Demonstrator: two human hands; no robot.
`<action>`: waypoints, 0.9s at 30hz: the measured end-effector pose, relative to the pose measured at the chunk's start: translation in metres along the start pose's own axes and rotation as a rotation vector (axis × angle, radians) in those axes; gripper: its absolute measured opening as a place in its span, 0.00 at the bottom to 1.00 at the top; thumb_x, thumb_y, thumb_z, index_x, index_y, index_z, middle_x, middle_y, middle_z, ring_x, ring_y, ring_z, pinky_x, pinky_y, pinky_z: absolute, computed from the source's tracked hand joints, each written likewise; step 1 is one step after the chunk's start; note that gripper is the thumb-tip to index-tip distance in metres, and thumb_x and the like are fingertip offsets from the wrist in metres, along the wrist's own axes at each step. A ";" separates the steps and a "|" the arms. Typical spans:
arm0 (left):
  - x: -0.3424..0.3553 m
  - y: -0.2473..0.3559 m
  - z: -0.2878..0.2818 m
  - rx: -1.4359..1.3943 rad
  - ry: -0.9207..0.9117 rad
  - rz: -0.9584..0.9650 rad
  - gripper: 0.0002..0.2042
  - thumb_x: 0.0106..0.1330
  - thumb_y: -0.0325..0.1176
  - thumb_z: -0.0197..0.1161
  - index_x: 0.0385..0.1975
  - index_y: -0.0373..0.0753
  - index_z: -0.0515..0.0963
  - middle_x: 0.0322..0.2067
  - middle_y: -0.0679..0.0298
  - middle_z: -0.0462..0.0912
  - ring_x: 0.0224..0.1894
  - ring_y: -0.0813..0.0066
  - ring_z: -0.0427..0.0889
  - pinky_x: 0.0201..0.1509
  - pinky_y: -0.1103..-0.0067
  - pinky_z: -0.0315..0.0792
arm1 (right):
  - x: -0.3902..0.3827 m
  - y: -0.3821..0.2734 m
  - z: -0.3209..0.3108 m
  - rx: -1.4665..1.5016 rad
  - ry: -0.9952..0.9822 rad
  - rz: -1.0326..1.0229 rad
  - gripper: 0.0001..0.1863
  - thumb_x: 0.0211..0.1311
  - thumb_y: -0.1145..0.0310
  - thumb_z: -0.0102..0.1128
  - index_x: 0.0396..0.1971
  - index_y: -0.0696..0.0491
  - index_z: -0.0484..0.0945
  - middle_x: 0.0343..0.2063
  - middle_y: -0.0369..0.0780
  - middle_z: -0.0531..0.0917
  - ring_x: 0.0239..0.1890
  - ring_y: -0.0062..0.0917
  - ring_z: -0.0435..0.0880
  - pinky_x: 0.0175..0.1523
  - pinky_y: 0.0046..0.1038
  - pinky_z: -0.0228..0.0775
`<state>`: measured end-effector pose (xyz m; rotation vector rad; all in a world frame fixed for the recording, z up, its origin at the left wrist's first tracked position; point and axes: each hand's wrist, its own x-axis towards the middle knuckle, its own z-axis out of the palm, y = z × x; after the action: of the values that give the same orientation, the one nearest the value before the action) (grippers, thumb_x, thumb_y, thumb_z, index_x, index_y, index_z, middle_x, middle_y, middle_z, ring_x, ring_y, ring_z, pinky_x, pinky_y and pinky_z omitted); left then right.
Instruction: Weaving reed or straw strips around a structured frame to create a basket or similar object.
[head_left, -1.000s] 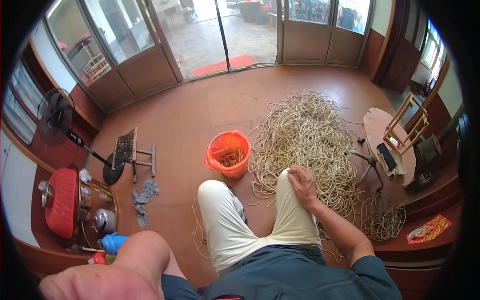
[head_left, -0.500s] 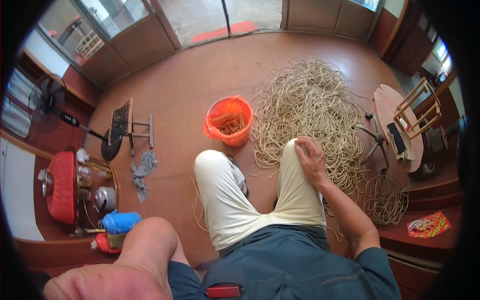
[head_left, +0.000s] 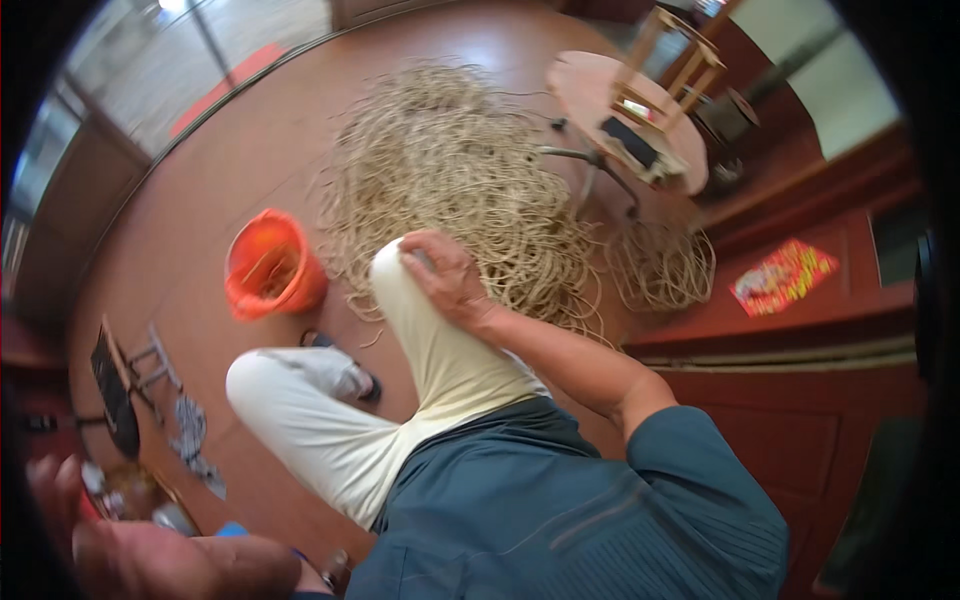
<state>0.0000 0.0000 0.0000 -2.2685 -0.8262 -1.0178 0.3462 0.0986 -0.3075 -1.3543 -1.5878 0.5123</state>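
My right hand (head_left: 446, 277) rests on my right knee, fingers a little bent and apart over the pale trousers (head_left: 440, 340), and nothing shows in it. Raised at the lower left is my left hand (head_left: 110, 545), close to the camera; its fingers are smeared by motion. Beyond my right knee a big tangled heap of beige cord (head_left: 450, 170) spreads over the floor. An orange bucket (head_left: 300, 292) with brownish sticks or strips inside stands left of the heap.
A pink round-topped table (head_left: 585, 85) on metal legs carries a small wooden stool frame (head_left: 645, 60). Beside it lies a loose coil of cord (head_left: 660, 265). A red-and-yellow paper (head_left: 785, 278) is at the right. Far left are a low seat (head_left: 118, 370) and a grey cloth (head_left: 190, 430).
My view has swung to the right, so bucket, heap and table appear farther left. My left hand has come up at the lower left, fingers now in view. The right hand stays on the knee.
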 end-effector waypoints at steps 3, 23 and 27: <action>-0.054 -0.002 0.059 -0.208 -0.021 -0.524 0.12 0.79 0.23 0.62 0.57 0.31 0.84 0.52 0.50 0.88 0.55 0.51 0.87 0.61 0.64 0.81 | -0.020 0.010 -0.021 0.033 0.082 0.050 0.11 0.76 0.66 0.64 0.50 0.56 0.85 0.49 0.44 0.88 0.54 0.36 0.86 0.63 0.34 0.76; -0.228 0.087 0.108 0.050 -0.627 -0.593 0.19 0.78 0.26 0.61 0.66 0.32 0.80 0.72 0.42 0.72 0.75 0.42 0.71 0.78 0.55 0.64 | -0.212 0.224 -0.104 -0.147 0.224 0.806 0.14 0.64 0.64 0.66 0.46 0.52 0.88 0.41 0.43 0.92 0.45 0.34 0.91 0.54 0.35 0.83; -0.230 0.094 0.115 0.065 -0.604 -0.628 0.19 0.79 0.27 0.56 0.65 0.31 0.81 0.74 0.40 0.71 0.76 0.41 0.70 0.79 0.55 0.63 | -0.241 0.262 -0.147 -0.220 0.194 0.972 0.12 0.63 0.66 0.70 0.44 0.53 0.89 0.42 0.42 0.93 0.47 0.32 0.92 0.55 0.34 0.82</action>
<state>-0.0026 -0.0607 -0.2669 -2.3259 -1.8739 -0.4975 0.5913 -0.0827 -0.5434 -2.2503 -0.7563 0.7482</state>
